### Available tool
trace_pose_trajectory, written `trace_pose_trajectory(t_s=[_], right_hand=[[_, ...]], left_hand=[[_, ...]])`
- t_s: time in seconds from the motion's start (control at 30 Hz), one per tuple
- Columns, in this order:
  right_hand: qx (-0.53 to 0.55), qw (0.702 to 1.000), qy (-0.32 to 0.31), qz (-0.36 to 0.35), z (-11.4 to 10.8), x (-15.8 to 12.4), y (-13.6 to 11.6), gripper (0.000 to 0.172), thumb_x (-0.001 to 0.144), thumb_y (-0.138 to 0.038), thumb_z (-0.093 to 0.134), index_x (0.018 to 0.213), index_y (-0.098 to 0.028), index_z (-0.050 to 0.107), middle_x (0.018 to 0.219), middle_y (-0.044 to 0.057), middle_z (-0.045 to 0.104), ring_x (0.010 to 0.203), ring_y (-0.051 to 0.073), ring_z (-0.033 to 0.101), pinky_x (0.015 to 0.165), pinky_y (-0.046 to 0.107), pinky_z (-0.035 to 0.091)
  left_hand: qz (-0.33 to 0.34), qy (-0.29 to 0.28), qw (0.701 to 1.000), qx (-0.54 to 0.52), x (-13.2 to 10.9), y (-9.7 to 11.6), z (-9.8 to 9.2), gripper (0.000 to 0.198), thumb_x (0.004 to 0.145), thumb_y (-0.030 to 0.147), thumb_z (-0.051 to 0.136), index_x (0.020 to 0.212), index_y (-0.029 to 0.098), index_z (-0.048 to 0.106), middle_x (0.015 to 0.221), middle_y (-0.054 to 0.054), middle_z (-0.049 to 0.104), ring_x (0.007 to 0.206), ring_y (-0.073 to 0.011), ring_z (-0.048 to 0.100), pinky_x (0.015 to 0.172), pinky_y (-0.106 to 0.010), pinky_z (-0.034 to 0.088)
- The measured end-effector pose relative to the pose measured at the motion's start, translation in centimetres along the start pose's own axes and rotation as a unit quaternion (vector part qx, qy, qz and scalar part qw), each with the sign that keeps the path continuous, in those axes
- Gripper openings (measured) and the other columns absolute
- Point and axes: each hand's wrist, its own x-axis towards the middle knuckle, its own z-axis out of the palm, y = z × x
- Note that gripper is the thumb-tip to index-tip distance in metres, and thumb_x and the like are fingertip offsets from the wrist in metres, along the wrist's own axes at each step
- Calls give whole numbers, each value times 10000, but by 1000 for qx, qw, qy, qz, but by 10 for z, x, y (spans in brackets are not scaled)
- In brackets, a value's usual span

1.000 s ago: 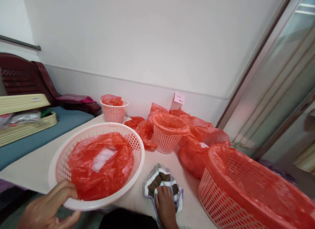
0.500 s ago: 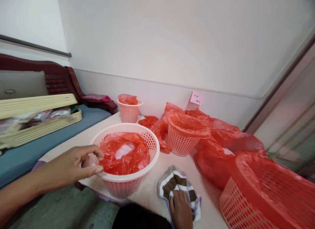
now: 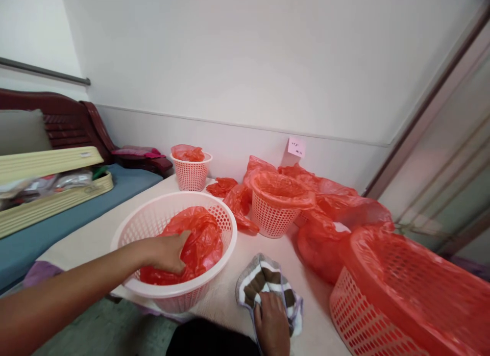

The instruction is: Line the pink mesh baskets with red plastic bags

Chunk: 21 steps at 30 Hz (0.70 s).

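Observation:
My left hand (image 3: 168, 252) reaches into a large white plastic basket (image 3: 128, 232), down into the red plastic bag (image 3: 204, 236) lying inside. Its thumb shows, but the other fingertips are hidden in the bag. On the pale table cover to the right, my right hand (image 3: 272, 320) has its fingers curled over a knitted cloth item (image 3: 264, 277) with brown, white and grey stripes and a purple edge. Part of that item lies beneath the hand.
A small basket (image 3: 191, 176) with a red bag stands behind. Another red-lined basket (image 3: 271, 215) and heaped red bags (image 3: 321, 246) lie to the right. A big red-lined basket (image 3: 367, 305) fills the near right. A pink note (image 3: 296, 147) is on the wall.
My left hand has moved from the basket's left rim into the red bag, covering the white contents seen before. My right hand stays on the striped item. The view has shifted slightly.

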Motion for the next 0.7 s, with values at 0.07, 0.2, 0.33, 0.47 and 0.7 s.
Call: trace_pose_trajectory(t_s=[0.07, 0.2, 0.33, 0.47, 0.7], right_hand=[[-2, 1000, 3, -1, -1, 0, -1, 156, 887, -129, 517, 988, -212, 602, 941, 66, 642, 909, 267, 573, 846, 383, 412], [1, 1000, -1, 3, -1, 0, -2, 188, 869, -103, 527, 1010, -205, 599, 945, 61, 637, 913, 257, 573, 863, 376, 407], [-4, 1000, -5, 7, -2, 0, -3, 184, 879, -101, 521, 1014, -200, 598, 961, 67, 641, 929, 263, 568, 857, 382, 400], [-6, 1000, -13, 8, -2, 1, -3, 159, 880, -97, 525, 978, -199, 599, 938, 62, 632, 912, 264, 559, 833, 382, 399], [-1, 1000, -5, 10, -4, 1, -6, 178, 871, -70, 536, 973, -202, 599, 914, 51, 627, 896, 258, 560, 844, 382, 405]], left_hand=[[-3, -29, 1000, -2, 1, 2, -1, 1267, 597, 637, 746, 1561, 15, 208, 1524, -281, 419, 1357, -386, 502, 1116, -457, 415], [4, -27, 999, -16, 2, -1, -8, 1056, 846, 787, 286, 1538, -10, 269, 1616, -225, 259, 1491, -307, 309, 1217, -434, 255], [8, -39, 999, 16, -2, -2, 6, 1123, 660, 578, 735, 1543, 43, 293, 1528, -268, 427, 1361, -404, 491, 1112, -505, 406], [16, -7, 999, 32, 3, -9, 19, 583, 784, 352, 729, 1304, 127, 594, 1231, -171, 684, 1146, -336, 641, 1025, -545, 451], [30, 42, 973, -224, 16, -16, 1, 283, 889, 393, 656, 731, 164, 602, 711, 10, 635, 727, -164, 637, 793, -373, 530]])
